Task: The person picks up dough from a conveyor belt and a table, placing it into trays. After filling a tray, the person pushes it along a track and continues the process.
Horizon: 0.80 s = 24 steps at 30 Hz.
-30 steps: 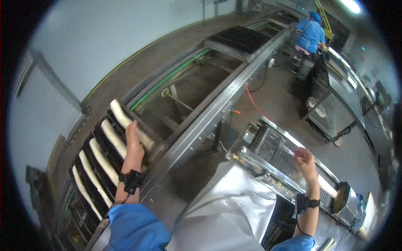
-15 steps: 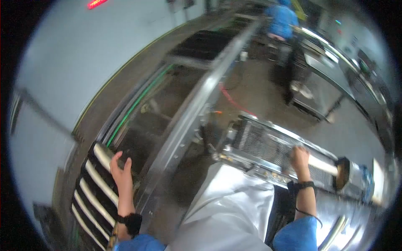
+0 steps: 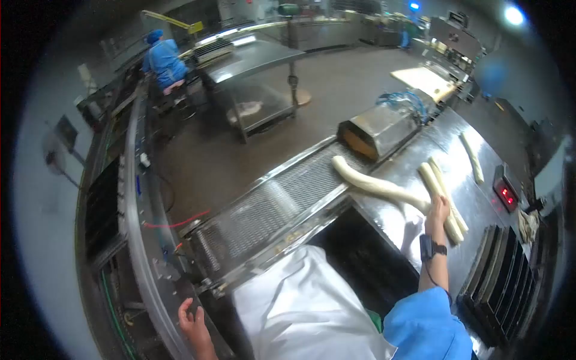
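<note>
A long pale dough roll runs from the mesh conveyor onto the steel table. Its right end is at my right hand, whose fingers are closed on it. Beside and beneath that hand lie two more dough rolls, side by side. Another dough roll rests farther right on the table. My left hand is low at the left, near the metal rail, with its fingers apart and nothing in them.
Black grooved trays are stacked at the lower right, below a red digital display. A metal hood covers the conveyor's far end. A co-worker in blue is at the upper left, near a steel table.
The view has swung right. My right hand has gone from the mesh conveyor to the steel table with a dough roll. My left hand is now away from the dough-filled tray.
</note>
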{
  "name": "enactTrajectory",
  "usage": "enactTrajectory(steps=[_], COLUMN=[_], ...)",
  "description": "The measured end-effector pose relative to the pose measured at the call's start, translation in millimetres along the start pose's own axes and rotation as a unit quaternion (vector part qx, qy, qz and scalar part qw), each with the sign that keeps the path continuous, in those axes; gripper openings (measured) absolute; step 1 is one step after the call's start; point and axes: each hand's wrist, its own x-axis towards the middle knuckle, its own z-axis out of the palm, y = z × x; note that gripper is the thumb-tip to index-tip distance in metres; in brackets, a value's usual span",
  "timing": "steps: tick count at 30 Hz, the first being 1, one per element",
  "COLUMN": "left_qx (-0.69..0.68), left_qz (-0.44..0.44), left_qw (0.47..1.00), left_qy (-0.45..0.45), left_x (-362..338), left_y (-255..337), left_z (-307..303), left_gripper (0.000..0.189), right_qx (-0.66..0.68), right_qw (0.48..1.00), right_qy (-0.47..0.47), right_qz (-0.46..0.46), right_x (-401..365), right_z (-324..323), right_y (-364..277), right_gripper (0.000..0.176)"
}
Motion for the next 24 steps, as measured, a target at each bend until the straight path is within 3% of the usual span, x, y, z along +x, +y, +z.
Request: enactTrajectory(steps=[1, 3, 4, 6, 7, 9, 10, 15, 19, 20, 22, 24], left_qx=[0.004, 0.008, 0.007, 0.003, -0.004, 0.015, 0.026, 0.017, -0.004, 0.029, 0.0, -0.002], left_qz=[-0.015, 0.003, 0.014, 0.03, 0.04, 0.045, 0.048, 0.04, 0.049, 0.043, 0.043, 0.083], left_qw=[1.0, 0.999, 0.998, 0.996, 0.994, 0.992, 0.991, 0.983, 0.953, 0.943, 0.908, 0.848], left_qy=[-0.007, -0.037, -0.057, -0.085, -0.106, -0.117, -0.122, -0.177, -0.3, -0.329, -0.416, -0.523], left_x=[-0.6, -3.4, -1.5, 2.8, 3.5, 0.1, -2.2, -6.0, -22.3, -35.9, -53.7, -76.7], left_y=[7.4, 24.6, 30.3, 38.5, 42.0, 55.8, 62.2, 61.3, 78.7, 98.4, 99.1, 104.8], left_z=[12.0, 30.5, 37.5, 52.5, 59.2, 74.8, 82.4, 122.8, 185.2, 209.3, 259.0, 305.3], left_gripper=[0.029, 0.029, 0.03, 0.03, 0.031, 0.031, 0.032, 0.032, 0.037, 0.038, 0.041, 0.045], right_qx=[-0.051, -0.216, -0.219, -0.478, -0.482, -0.602, -0.604, -0.572, -0.542, -0.535, -0.526, -0.507], right_qw=[0.991, 0.954, 0.953, 0.784, 0.784, 0.79, 0.791, 0.811, 0.807, 0.8, 0.784, 0.766], right_qy=[0.065, 0.104, 0.109, 0.189, 0.191, -0.064, -0.082, -0.119, -0.227, -0.263, -0.299, -0.339], right_qz=[-0.108, -0.183, -0.178, -0.348, -0.341, -0.094, -0.055, -0.033, -0.044, -0.069, -0.138, -0.202], right_x=[22.1, 21.2, 27.7, 41.7, 43.1, 29.1, 19.3, 52.2, 36.2, 25.1, 9.4, -12.0], right_z=[-31.2, -82.0, -95.5, -119.6, -123.7, -111.2, -98.3, -41.8, -21.1, -20.5, -29.5, -49.2], right_y=[23.6, 18.4, 21.8, 28.3, 22.2, -24.9, -43.0, -24.3, -37.2, -42.7, -28.2, -26.7], right_gripper=[0.019, 0.031, 0.031, 0.052, 0.052, 0.072, 0.083, 0.109, 0.097, 0.096, 0.109, 0.114])
